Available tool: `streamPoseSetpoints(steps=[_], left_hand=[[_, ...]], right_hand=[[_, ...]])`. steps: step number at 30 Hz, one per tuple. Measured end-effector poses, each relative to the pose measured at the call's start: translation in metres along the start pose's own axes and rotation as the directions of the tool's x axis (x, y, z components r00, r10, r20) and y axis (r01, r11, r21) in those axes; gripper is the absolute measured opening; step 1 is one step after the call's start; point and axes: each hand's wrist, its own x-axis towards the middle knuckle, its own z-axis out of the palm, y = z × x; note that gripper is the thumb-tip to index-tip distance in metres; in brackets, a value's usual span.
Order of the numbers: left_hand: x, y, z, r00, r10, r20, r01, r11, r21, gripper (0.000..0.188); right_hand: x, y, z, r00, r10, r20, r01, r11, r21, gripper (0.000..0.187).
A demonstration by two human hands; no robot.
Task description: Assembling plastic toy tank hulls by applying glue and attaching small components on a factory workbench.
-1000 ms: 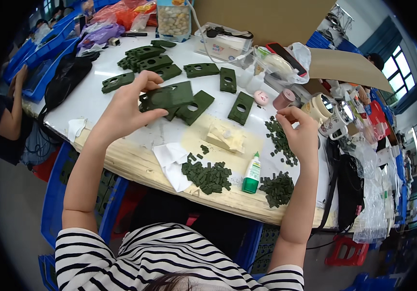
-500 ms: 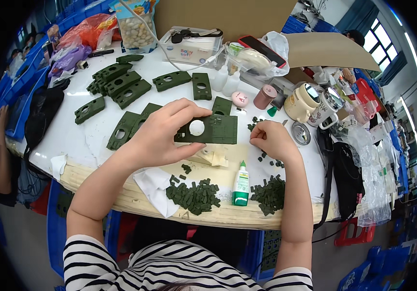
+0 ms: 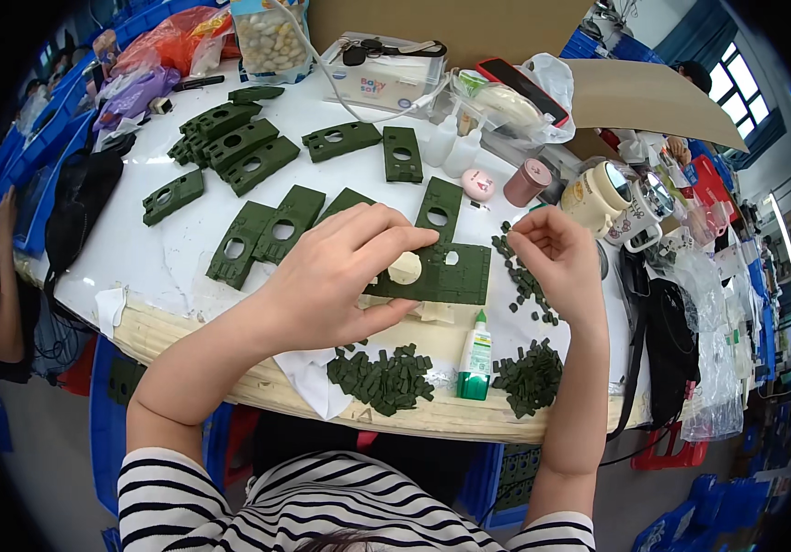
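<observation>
My left hand (image 3: 345,271) grips a flat dark green plastic tank-hull part (image 3: 455,279) by its left end, thumb on the near edge and fingers on the far edge. The part has a large round hole and a smaller opening. To the right, my right hand (image 3: 563,262) is closed in a pinch at the scattered small green pieces (image 3: 524,278); whatever lies between its fingertips is too small to make out. Below the part stands a white and green glue bottle (image 3: 475,359) with a pointed tip. Piles of small green pieces flank it, one left (image 3: 380,379), one right (image 3: 528,377).
More green hull parts (image 3: 248,235) lie across the left and middle of the white table (image 3: 161,262). White dropper bottles (image 3: 460,150), a pink tin (image 3: 526,182) and mugs (image 3: 595,195) stand at the far right. A white cloth (image 3: 315,377) lies near the front edge.
The whole view has shifted a little. My left hand has brought the hull part slightly right and nearer. My right hand has moved right and away, exposing more of the scattered pieces.
</observation>
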Motion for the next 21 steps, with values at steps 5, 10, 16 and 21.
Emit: streamPoseSetpoints(steps=[5, 10, 16, 21], left_hand=[[-0.002, 0.005, -0.002, 0.999, -0.033, 0.001, 0.032, 0.993, 0.11, 0.058], [-0.004, 0.008, 0.002, 0.999, -0.051, -0.014, 0.053, 0.989, 0.135, 0.058], [-0.005, 0.014, 0.005, 0.998, -0.011, -0.062, 0.022, 0.982, 0.186, 0.059], [-0.007, 0.017, 0.008, 0.996, -0.001, -0.087, 0.019, 0.978, 0.21, 0.06]], right_hand=[[-0.027, -0.038, 0.012, 0.996, -0.089, 0.012, 0.078, 0.921, 0.382, 0.017], [-0.033, -0.046, 0.021, 0.992, -0.082, 0.092, 0.036, 0.907, 0.419, 0.021], [-0.039, -0.048, 0.025, 0.993, -0.076, 0.087, 0.04, 0.932, 0.36, 0.016], [-0.042, -0.051, 0.034, 0.996, -0.086, 0.002, 0.083, 0.97, 0.229, 0.01]])
